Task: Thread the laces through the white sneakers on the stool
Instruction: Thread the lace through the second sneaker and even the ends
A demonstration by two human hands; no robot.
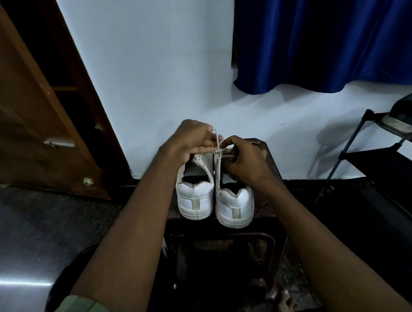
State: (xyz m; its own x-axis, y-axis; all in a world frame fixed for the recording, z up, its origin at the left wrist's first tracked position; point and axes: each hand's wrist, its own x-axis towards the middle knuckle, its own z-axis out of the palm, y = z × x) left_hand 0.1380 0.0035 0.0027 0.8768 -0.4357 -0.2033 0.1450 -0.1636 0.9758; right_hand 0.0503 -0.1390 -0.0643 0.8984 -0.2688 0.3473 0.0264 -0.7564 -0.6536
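Head view has both your hands up over the far ends of the sneakers, working close together. Your left hand (pixel 196 137) is curled with the lace (pixel 218 142) pinched at its fingertips, drawing the strand up and away from you, probably so it stays taut and clear of the eyelets. Your right hand (pixel 241 158) is curled too, pinching the other run of that lace low against the right sneaker (pixel 233 204), likely steadying it at the hole you're feeding. The two strands cross just between your hands.

Both sneakers sit side by side, heels toward you, touching, on the dark stool (pixel 270 163). That puts the tongues and eyelets at the far end, which is why you're reaching over the heels. The left sneaker (pixel 195 197) shows bare eyelets near your left wrist, so by my read it isn't laced yet and you're early in the job.

Further out: a wooden door (pixel 36 125) on the left, a blue curtain (pixel 323 43) hanging on the far wall, and a black rack (pixel 377 158) on the right with a dark shoe (pixel 407 117) on top.
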